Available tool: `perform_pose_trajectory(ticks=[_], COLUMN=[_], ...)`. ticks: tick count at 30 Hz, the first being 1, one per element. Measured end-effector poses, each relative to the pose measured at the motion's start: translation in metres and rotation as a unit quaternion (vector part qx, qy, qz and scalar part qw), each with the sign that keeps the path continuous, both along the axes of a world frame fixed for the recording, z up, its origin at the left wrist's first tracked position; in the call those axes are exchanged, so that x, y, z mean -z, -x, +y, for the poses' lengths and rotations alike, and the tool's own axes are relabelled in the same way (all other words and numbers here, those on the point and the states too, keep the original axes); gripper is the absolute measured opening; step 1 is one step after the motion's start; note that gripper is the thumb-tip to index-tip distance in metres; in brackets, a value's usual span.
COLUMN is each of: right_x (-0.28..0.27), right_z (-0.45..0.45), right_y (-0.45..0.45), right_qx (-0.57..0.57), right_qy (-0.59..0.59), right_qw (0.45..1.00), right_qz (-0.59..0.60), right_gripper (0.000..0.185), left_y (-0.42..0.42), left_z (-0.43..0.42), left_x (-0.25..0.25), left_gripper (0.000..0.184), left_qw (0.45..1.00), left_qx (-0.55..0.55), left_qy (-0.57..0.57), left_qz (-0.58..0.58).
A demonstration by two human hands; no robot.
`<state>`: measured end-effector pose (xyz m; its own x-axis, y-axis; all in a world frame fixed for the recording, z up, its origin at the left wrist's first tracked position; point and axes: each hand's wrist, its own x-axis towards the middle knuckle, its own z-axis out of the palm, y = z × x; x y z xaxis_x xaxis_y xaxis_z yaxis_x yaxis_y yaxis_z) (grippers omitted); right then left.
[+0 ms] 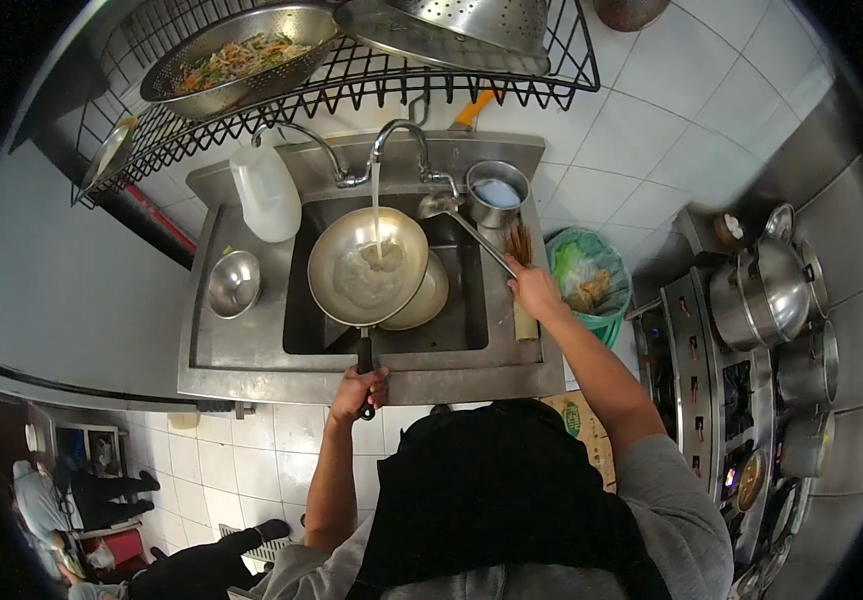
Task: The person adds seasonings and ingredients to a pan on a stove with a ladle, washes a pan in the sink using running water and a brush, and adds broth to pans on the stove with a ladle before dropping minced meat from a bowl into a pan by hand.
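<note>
My left hand (358, 392) is closed round the black handle of a frying pan (326, 262). The pan hangs over the sink (461, 330), and water from the faucet (378, 150) runs into it and pools at its bottom. Beneath the pan, partly hidden by it, a second round pan or bowl (429, 300) lies in the sink. My right hand (534, 287) grips the long handle of a ladle (441, 206), whose head is at the sink's right back corner. A brush with brown bristles (518, 245) lies on the counter close to my right hand.
A white plastic jug (266, 195) and a small steel bowl (235, 284) stand left of the sink. A steel pot (497, 194) is at the back right. Beyond the counter are a lined green bin (601, 325) and a stove (696, 390). A wire rack (351, 97) hangs above.
</note>
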<state>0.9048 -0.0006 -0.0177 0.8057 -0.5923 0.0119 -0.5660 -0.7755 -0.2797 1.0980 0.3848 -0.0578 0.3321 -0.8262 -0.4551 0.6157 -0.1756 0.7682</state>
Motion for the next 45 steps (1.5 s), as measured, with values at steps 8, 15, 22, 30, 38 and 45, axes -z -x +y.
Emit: perform_pose_trajectory(ticks=[8,15,22,30,38,45], right_x=[-0.007,-0.014,-0.010,-0.014,-0.014,-0.018], right_z=[0.004,0.010,0.009,0.009,-0.001,-0.003], right_y=[0.004,0.006,0.011,0.013,0.011,0.014], right_qx=[0.012,0.005,-0.003,-0.002,-0.004,-0.018], right_qy=[-0.016,0.001,0.002,-0.008,0.012,0.026], right_qw=[0.999,1.000,1.000,1.000,1.000,0.999], right_qz=[0.028,0.010,0.009,0.015,0.022,0.025], right_gripper=[0.058,0.060,0.060,0.056,0.058,0.058], left_y=[-0.001,0.002,0.001,0.002,0.003,0.001], left_z=[0.000,-0.001,-0.002,0.000,0.000,0.000], left_x=[0.007,-0.003,0.001,0.004,0.001,0.011], left_gripper=[0.033,0.026,0.034,0.036,0.036,0.036], left_qw=[1.000,0.999,1.000,1.000,1.000,1.000], left_qx=[-0.005,-0.012,0.001,-0.002,-0.001,-0.005], left_qy=[-0.005,-0.020,-0.011,-0.006,-0.009,-0.004], left_qz=[0.019,0.023,0.011,0.015,0.028,0.022])
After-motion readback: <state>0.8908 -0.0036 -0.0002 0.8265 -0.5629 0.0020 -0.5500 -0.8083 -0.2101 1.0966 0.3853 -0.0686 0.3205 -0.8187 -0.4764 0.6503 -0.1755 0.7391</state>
